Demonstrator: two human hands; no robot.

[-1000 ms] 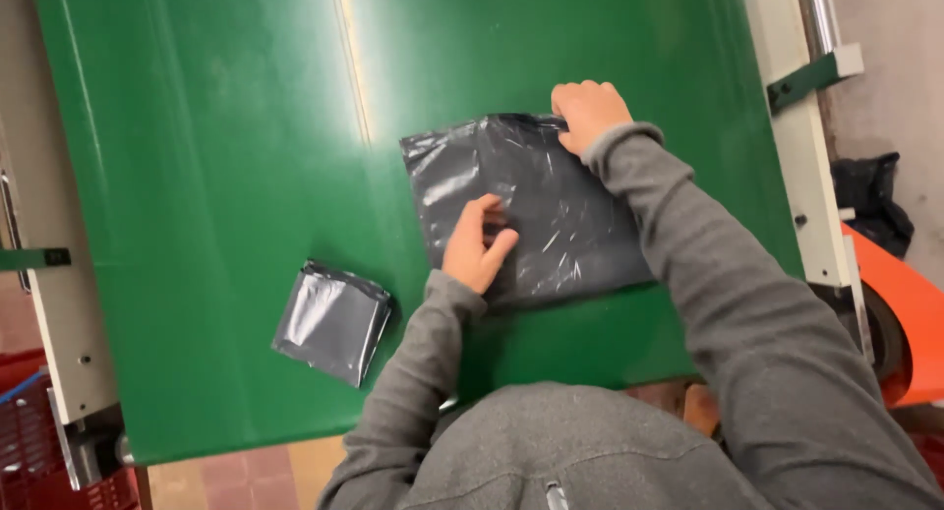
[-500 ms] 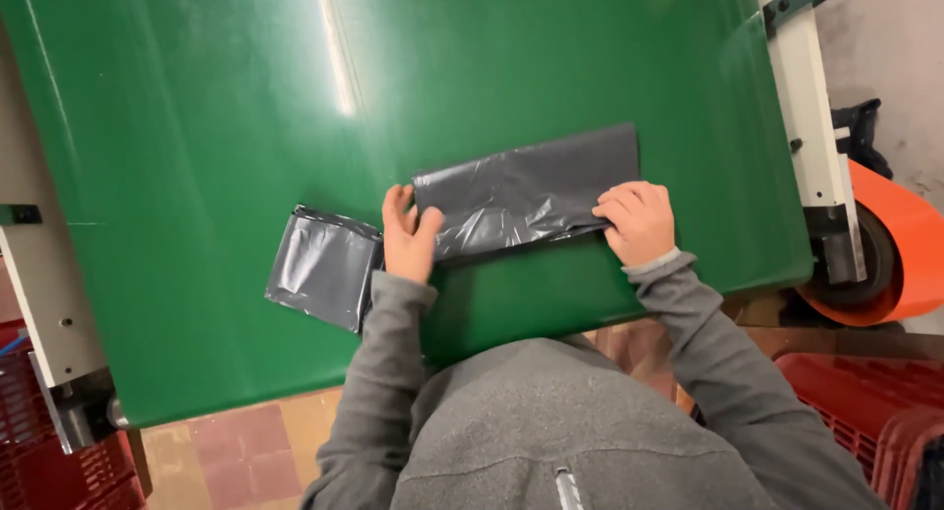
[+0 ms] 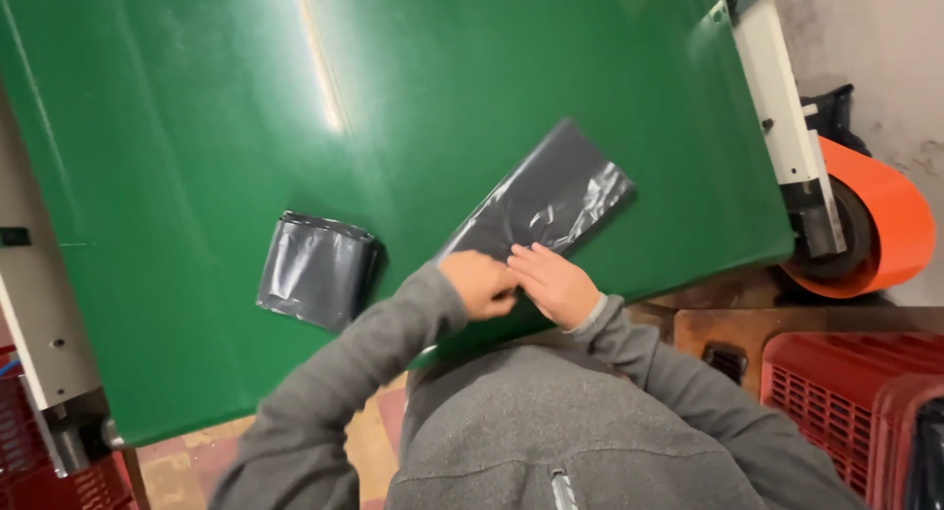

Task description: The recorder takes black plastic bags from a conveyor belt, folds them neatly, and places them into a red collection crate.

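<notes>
At the left edge, a grey frame post (image 3: 29, 323) borders the green tabletop (image 3: 197, 126). Right of it lies a folded bag (image 3: 317, 270), a compact dark grey square, flat and untouched, judged finished. Near the front edge the left hand (image 3: 482, 282) presses curled fingers onto the near end of the bag in work (image 3: 546, 207), a long, narrow dark strip running diagonally away to the right. The right hand (image 3: 556, 284), just beside the left, lies flat on the same end; neither hand grips. This bag is folded lengthwise only; the crosswise folds appear outstanding. Far right: an orange roll (image 3: 885, 225) and red crates (image 3: 846, 392).
</notes>
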